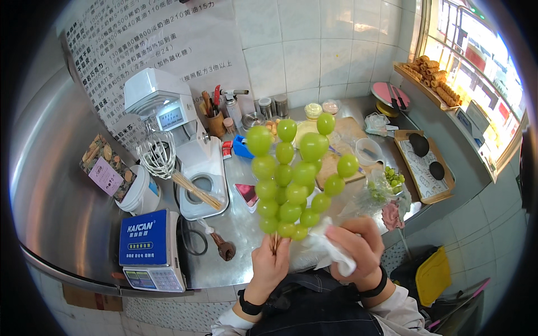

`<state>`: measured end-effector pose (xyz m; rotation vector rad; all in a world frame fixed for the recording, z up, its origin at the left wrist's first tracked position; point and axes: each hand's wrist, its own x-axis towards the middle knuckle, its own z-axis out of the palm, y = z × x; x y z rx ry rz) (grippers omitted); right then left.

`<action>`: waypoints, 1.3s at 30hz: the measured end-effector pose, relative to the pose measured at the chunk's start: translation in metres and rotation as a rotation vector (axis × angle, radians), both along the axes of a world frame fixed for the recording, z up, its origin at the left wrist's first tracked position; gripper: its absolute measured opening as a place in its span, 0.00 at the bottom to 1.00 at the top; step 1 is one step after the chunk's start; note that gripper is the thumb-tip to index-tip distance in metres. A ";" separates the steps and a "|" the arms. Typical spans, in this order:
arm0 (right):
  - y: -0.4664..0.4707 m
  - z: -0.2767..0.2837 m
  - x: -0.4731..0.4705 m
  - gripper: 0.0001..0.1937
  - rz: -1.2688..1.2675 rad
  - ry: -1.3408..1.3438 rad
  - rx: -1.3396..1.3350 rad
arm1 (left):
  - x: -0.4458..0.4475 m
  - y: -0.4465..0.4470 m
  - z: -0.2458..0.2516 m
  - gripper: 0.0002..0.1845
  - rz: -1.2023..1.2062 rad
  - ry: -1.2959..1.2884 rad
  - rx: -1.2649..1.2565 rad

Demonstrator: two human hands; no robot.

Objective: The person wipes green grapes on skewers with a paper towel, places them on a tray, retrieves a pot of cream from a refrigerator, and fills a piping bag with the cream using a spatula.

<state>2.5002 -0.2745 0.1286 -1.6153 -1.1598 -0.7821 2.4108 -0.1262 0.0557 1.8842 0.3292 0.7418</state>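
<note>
My left hand [271, 260] grips the lower ends of several thin wooden skewers. Green grapes [297, 194] are threaded along them in rows that fan out upward over the metal worktop [235, 275]. In my right hand [359, 245] is a crumpled white tissue [325, 248], held close to the lowest grapes on the right side. The fingers are pinched on it. Behind the skewers, the fruit hides part of a wooden cutting board [349, 130] and the things lying on it.
A stand mixer [185, 138] and a weighing scale [149, 252] stand to the left. On the right are a bag of loose grapes [391, 180] and a cardboard tray [426, 189] with two dark round pieces. A clear plastic cup [369, 151] lies beyond; a gas torch [233, 107] stands by the wall.
</note>
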 end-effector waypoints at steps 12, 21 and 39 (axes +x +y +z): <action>-0.032 -0.049 0.023 0.07 -0.165 0.451 0.221 | -0.008 0.012 -0.002 0.03 -0.758 -0.272 -0.971; -0.011 -0.048 0.020 0.08 0.072 0.556 0.137 | -0.006 0.008 -0.010 0.12 -0.768 -0.245 -0.986; 0.004 -0.011 0.023 0.19 -0.014 -0.052 0.061 | -0.003 -0.003 -0.015 0.14 -0.733 -0.190 -0.835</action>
